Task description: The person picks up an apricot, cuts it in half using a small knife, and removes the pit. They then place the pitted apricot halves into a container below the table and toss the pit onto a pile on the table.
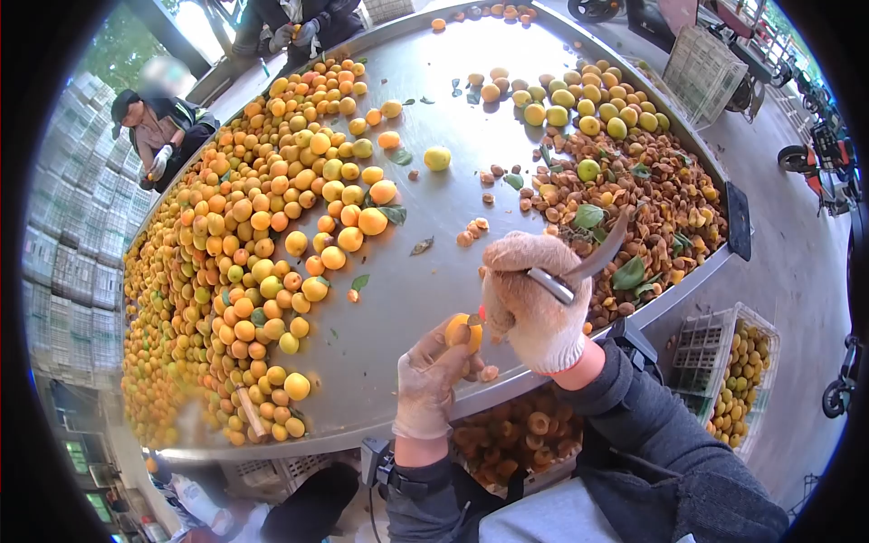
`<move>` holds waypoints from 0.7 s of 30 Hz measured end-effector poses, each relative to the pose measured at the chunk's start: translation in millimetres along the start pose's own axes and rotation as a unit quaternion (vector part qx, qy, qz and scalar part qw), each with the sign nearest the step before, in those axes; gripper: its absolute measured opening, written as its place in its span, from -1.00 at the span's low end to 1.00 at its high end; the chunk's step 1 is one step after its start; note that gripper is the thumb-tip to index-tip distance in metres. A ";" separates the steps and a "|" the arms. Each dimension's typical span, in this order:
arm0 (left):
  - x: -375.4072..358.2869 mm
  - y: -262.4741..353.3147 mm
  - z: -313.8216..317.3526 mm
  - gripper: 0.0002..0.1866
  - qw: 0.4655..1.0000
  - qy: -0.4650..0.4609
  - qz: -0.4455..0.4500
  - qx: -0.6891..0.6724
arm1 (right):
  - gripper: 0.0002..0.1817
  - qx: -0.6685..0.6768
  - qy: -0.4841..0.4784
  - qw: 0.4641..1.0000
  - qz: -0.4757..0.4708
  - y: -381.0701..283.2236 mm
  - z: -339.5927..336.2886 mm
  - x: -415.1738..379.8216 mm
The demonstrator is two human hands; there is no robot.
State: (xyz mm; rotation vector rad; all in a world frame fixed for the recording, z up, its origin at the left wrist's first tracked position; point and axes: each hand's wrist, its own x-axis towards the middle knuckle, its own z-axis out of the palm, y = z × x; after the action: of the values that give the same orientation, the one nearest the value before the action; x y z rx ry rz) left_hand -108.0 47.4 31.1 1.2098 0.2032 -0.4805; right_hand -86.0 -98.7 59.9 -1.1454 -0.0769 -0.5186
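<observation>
Two gloved hands, both over the near side of one metal table (389, 281). Left hand (429, 376): thumb and fingers pinch one orange fruit (463, 333), just above the table's near edge. Right hand (541, 303): fingers curled tight round one curved tool (605, 249); fingertips close by the fruit, whether touching it I cannot tell.

Loose fruit: one large heap (272, 217) at left, too many to count; one smaller fruit group (597, 100), far right. One yellow-green fruit (437, 158) lies apart between them. One heap of cut pieces (661, 195) at right, uncountable, several leaves on it. One wooden stick (250, 412) lies on the large heap's near end.

Three other people in part: one person at upper left (163, 136), one person at top (294, 32), one person at lower left (213, 507).

One crate of fruit (724, 371) on the floor, right. One bin of cut pieces (520, 434) under the near edge, partly hidden by table and forearms. Right hand blocks part of the cut heap's near side.
</observation>
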 end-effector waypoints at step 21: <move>3.0 -4.2 -9.1 -0.62 0.992 -0.035 0.012 0.118 | -0.83 0.445 0.032 0.805 0.392 55.0 -10.2 22.3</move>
State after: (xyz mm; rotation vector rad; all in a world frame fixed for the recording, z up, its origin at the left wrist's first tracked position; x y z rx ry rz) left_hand -106.4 54.0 23.1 1.4228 0.0716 -0.5356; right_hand -44.8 -98.6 15.9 -0.1568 0.1990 0.2428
